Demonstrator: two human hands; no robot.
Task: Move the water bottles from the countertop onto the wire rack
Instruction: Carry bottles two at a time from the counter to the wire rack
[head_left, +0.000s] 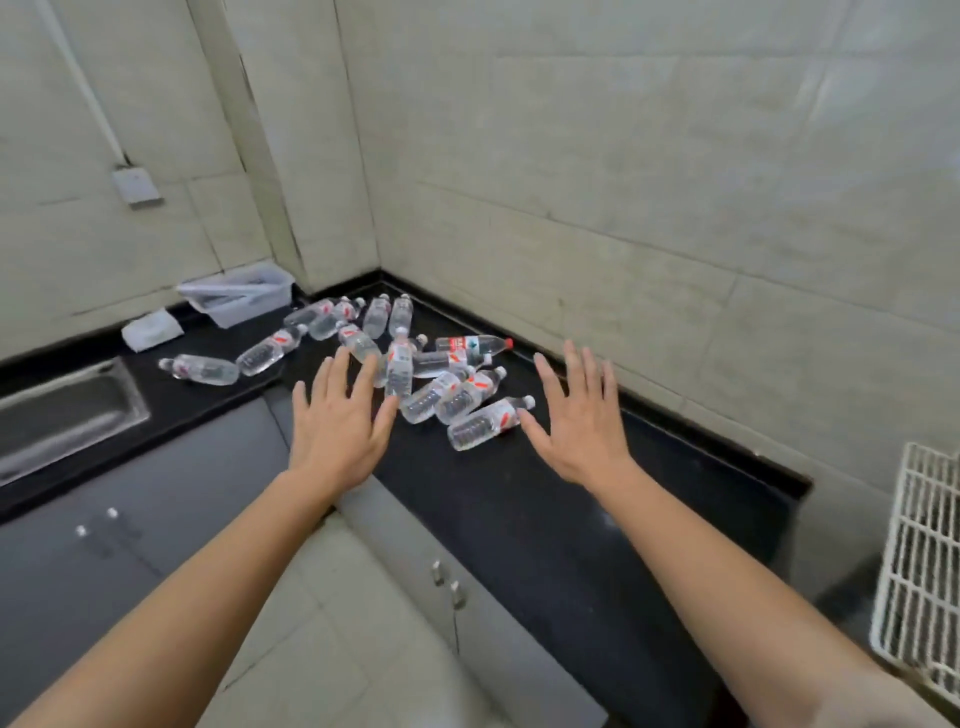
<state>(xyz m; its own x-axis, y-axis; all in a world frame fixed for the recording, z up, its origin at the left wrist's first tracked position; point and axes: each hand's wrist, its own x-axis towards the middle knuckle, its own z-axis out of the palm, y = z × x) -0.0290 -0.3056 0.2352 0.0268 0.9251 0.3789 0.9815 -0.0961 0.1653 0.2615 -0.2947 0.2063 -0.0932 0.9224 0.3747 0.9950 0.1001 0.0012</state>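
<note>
Several clear water bottles with red-and-white labels lie on their sides in the corner of the black countertop (545, 509). The nearest bottle (485, 423) lies between my two hands. One bottle with a red cap (472, 344) lies close to the back wall. Another bottle (200, 369) lies apart at the left near the sink. My left hand (337, 421) hovers open, fingers spread, just left of the pile. My right hand (582, 415) hovers open to the right of it. Neither hand holds anything. The white wire rack (922, 571) shows at the right edge, empty in its visible part.
A steel sink (62, 415) is set in the counter at the left. A white plastic tray (239, 299) and a white cloth (150, 330) sit by the back wall. Grey cabinet doors run below the counter. Tiled walls close the corner.
</note>
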